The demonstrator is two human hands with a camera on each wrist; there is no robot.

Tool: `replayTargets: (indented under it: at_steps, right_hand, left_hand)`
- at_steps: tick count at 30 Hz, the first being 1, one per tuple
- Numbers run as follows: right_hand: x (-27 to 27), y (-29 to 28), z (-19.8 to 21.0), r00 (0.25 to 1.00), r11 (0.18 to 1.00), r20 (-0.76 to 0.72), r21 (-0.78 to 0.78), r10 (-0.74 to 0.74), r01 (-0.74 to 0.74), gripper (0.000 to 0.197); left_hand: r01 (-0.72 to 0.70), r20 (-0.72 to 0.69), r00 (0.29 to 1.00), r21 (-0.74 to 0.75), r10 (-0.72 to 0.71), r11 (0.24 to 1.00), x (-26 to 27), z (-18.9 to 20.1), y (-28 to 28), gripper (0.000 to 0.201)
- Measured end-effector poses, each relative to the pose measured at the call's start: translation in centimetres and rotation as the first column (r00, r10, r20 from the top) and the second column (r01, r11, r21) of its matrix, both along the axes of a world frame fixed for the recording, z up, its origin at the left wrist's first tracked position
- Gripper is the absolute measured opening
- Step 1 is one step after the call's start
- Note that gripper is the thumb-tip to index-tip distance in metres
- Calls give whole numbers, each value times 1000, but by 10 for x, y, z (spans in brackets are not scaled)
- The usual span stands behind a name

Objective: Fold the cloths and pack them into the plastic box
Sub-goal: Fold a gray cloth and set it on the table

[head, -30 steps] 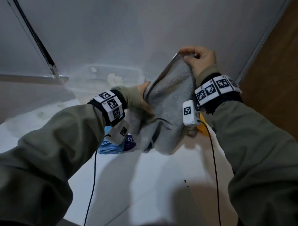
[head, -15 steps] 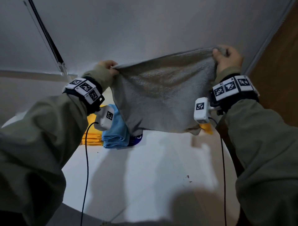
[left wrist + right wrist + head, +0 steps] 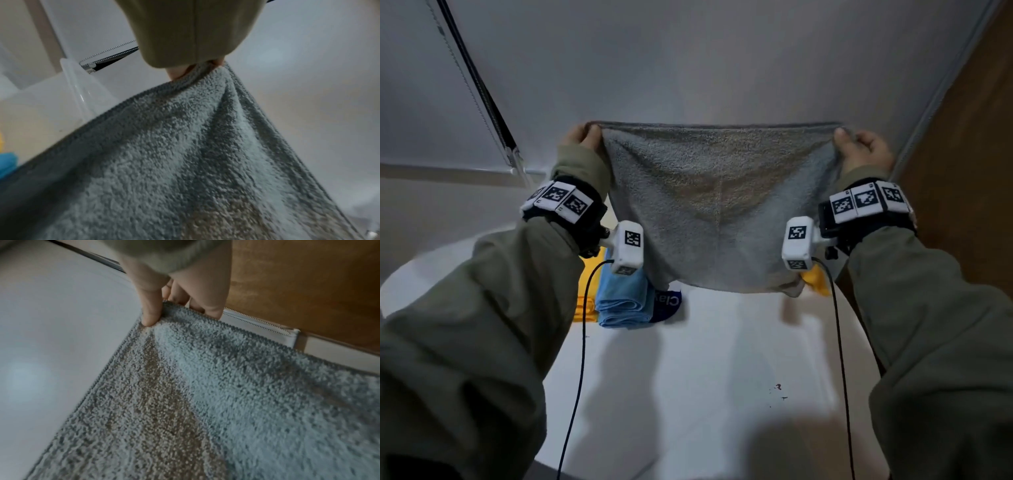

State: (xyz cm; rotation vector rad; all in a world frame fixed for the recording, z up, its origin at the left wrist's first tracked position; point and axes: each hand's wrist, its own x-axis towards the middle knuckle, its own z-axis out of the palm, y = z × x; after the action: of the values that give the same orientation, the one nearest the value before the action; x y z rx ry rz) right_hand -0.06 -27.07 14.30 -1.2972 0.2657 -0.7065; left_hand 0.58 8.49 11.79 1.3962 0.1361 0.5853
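Observation:
A grey terry cloth hangs spread out flat in the air above the white table. My left hand pinches its upper left corner and my right hand pinches its upper right corner. The left wrist view shows the grey cloth running down from my left hand, and a clear plastic box stands behind it. In the right wrist view my right hand holds the grey cloth between thumb and fingers. The hanging cloth hides the box from the head view.
A folded light blue cloth, a yellow cloth and a dark blue printed piece lie on the table under the grey cloth. Another yellow cloth shows at the right. A brown wooden wall stands on the right.
My hands have moved apart and upward, and the bunched grey cloth is now stretched out flat between them. The plastic box seen earlier is covered from the head view.

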Motion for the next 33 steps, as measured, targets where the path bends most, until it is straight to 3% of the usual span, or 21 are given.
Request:
replayTargets:
  at_steps: [5, 8, 11, 13, 14, 16, 20, 25, 29, 31, 33]
  right_hand:
    - [-6, 9, 10, 986, 951, 137, 281, 94, -129, 40]
    - [-11, 14, 16, 940, 843, 279, 442, 196, -307, 41]
    - [-10, 22, 20, 873, 818, 306, 329, 380, -472, 40]
    - [-13, 42, 24, 800, 797, 255, 145, 543, -587, 42]
    - [-16, 55, 27, 756, 766, 230, 60, 613, -640, 43]
    - [-23, 80, 29, 657, 675, 214, -16, 723, -738, 45]
    - [-30, 102, 30, 513, 533, 247, -15, 822, -846, 48]
    - [-28, 104, 29, 505, 524, 242, -16, 829, -852, 45]
    - [-30, 104, 29, 522, 534, 166, -37, 837, -845, 39]
    - [-31, 103, 31, 561, 566, 81, -66, 824, -822, 34]
    - [-29, 104, 30, 640, 634, -14, -128, 768, -763, 35]
  left_hand:
    - [-98, 58, 993, -72, 102, 993, 9, 16, -6, 33]
    - [-15, 125, 991, -217, 43, 976, 10, 34, 0, 34]
    - [305, 142, 950, -257, -277, 917, -9, 50, -25, 25]
    - [547, 146, 837, -220, -527, 808, -25, 57, -56, 12]
    - [619, 136, 785, -132, -605, 774, -30, 58, -70, 11]
    - [689, 124, 716, 32, -687, 724, -33, 54, -91, 20]
    - [729, 190, 669, 21, -718, 685, -35, 47, -109, 17]
    - [691, 128, 713, 38, -690, 722, -40, 49, -103, 13]
    - [756, 123, 647, 28, -753, 654, -44, 51, -101, 26]
    - [784, 101, 613, 48, -784, 619, -47, 51, -101, 27]
    - [733, 71, 672, 75, -737, 676, -48, 51, -104, 19]
